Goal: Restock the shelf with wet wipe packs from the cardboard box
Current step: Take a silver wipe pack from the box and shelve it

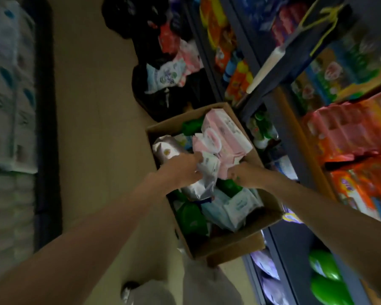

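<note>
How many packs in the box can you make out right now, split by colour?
Rough count, since the picture is blurred:
Pink packs: 2
White packs: 3
Green packs: 3
Pale blue packs: 2
Total: 10 in the cardboard box

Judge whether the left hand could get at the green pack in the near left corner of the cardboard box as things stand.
Probably yes: the green pack lies uncovered on top, but the left hand grips a white pack and must release it.

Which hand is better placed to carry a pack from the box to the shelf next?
Right, probably. The right hand grips the pink packs on the side of the cardboard box nearest the shelf. The left hand holds a white pack, farther away.
</note>
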Demonstrator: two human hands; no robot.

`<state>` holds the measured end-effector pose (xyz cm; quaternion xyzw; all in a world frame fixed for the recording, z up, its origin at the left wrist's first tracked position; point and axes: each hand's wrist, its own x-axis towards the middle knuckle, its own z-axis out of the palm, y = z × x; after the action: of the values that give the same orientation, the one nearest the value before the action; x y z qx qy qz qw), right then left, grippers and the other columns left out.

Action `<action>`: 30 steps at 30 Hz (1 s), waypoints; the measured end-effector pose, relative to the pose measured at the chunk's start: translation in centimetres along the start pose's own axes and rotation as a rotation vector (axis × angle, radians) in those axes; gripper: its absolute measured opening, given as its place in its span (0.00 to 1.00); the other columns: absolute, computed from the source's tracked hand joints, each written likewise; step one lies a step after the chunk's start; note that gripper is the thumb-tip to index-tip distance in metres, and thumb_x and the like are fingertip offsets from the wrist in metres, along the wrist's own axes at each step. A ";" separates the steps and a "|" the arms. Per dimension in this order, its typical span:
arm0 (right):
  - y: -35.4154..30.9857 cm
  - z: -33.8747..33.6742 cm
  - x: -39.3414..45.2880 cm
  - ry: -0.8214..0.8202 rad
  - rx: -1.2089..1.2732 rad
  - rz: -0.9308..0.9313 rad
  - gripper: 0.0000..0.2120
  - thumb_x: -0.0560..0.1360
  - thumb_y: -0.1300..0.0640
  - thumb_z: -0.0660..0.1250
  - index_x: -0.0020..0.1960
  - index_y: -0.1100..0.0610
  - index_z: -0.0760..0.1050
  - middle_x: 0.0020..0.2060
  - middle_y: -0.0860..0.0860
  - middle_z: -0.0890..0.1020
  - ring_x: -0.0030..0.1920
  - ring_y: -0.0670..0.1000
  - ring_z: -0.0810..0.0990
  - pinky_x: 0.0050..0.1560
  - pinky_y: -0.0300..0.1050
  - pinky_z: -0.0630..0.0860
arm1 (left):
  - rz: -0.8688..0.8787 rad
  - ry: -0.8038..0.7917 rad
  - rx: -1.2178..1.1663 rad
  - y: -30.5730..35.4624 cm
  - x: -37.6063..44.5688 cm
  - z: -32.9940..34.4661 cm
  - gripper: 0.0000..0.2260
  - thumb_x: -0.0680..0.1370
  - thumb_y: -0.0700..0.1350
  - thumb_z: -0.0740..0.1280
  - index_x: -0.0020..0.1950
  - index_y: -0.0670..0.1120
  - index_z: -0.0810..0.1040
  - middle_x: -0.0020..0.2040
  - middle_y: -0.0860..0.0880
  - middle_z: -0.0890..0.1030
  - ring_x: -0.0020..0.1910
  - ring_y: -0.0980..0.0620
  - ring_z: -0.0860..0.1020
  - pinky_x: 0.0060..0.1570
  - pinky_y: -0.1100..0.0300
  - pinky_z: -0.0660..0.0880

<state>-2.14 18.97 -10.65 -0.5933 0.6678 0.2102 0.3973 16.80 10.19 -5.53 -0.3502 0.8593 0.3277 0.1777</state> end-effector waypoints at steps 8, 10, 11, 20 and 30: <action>3.0 9.7 4.1 -0.255 -0.171 -0.014 0.25 0.79 0.63 0.57 0.74 0.58 0.56 0.71 0.57 0.64 0.69 0.57 0.66 0.67 0.49 0.66 | 0.007 -0.042 -0.022 -0.4 3.9 5.4 0.15 0.77 0.40 0.61 0.64 0.43 0.71 0.60 0.44 0.77 0.58 0.45 0.76 0.57 0.52 0.73; 3.4 11.0 4.7 -0.246 -0.220 -0.011 0.25 0.79 0.62 0.56 0.75 0.57 0.54 0.71 0.57 0.62 0.69 0.57 0.65 0.66 0.50 0.66 | 0.008 -0.045 -0.031 -0.3 4.6 6.1 0.14 0.77 0.40 0.61 0.63 0.43 0.71 0.59 0.45 0.78 0.57 0.46 0.76 0.56 0.53 0.73; 3.6 11.5 5.0 -0.233 -0.276 -0.012 0.26 0.79 0.61 0.57 0.75 0.57 0.53 0.71 0.57 0.61 0.69 0.58 0.64 0.67 0.52 0.65 | 0.006 -0.046 -0.029 -0.3 4.9 6.4 0.14 0.77 0.40 0.61 0.63 0.43 0.71 0.59 0.45 0.78 0.57 0.46 0.76 0.55 0.53 0.73; 4.5 11.5 4.9 -0.150 -0.339 -0.028 0.18 0.77 0.57 0.61 0.66 0.58 0.70 0.65 0.56 0.67 0.66 0.57 0.63 0.65 0.53 0.61 | 0.006 -0.109 -0.047 1.4 6.6 8.0 0.15 0.76 0.40 0.64 0.62 0.42 0.71 0.58 0.42 0.78 0.56 0.43 0.77 0.54 0.50 0.75; 3.4 1.1 4.2 0.135 1.334 -0.061 0.16 0.77 0.48 0.61 0.48 0.61 0.77 0.39 0.52 0.79 0.39 0.48 0.76 0.37 0.36 0.71 | -0.220 0.104 -0.734 1.4 8.0 3.9 0.10 0.75 0.45 0.69 0.53 0.42 0.76 0.38 0.53 0.76 0.32 0.65 0.75 0.27 0.77 0.69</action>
<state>-5.05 17.92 -15.22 -0.2511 0.6609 -0.2962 0.6421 10.57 9.79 -12.00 -0.4969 0.6499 0.5743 0.0305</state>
